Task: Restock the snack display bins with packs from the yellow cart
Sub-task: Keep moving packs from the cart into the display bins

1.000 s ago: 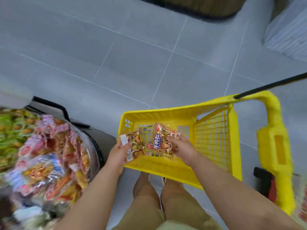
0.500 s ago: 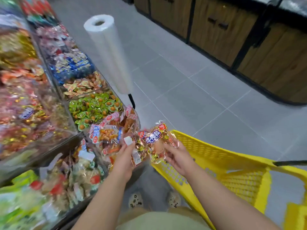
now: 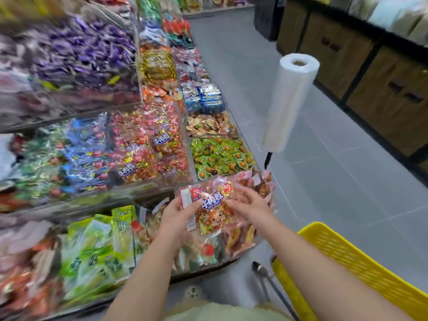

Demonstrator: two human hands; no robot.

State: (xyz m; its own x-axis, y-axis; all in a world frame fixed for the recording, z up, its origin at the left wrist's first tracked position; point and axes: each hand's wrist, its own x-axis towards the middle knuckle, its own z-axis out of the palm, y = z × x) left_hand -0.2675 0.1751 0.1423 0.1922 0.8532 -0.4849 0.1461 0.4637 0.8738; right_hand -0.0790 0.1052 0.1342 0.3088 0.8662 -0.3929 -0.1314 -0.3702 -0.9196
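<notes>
Your left hand grips the snack packs labels-up, probably to match the bin ahead; the grip of your right hand is slack, fingers spread beside them.

Head-worn view, downward over bins

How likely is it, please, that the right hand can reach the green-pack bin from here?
Probably yes: the right hand sits just short of the open-topped green-pack bin; nothing stands between, and the bag roll stands aside.
</notes>
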